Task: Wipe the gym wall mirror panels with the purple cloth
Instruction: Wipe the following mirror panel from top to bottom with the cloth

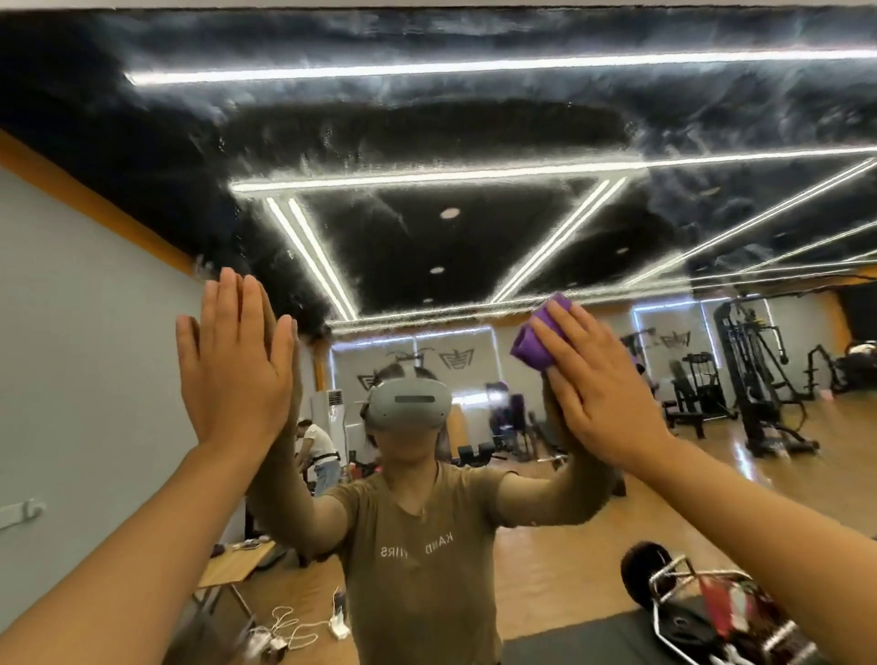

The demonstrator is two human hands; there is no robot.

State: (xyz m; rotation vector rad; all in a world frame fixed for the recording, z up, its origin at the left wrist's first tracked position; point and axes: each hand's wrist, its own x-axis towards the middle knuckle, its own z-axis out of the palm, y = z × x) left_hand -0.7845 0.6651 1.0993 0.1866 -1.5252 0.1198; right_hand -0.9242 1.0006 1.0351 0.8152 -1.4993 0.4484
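Purple cloth (538, 339) sits bunched under the flat right hand (600, 387), pressed on the mirror (427, 142) near its middle. Left hand (235, 360) lies flat and holds nothing. Best to push firmly up into the cloudy smears near the top edge.

Mirror (474, 142) above hands open — ceiling edge (427, 5) caps.

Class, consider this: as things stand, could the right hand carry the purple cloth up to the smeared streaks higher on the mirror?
Probably yes. The right hand already presses the purple cloth flat against the mirror, and nothing lies between it and the smears above; whether the arm stretches to the topmost ones is unclear.
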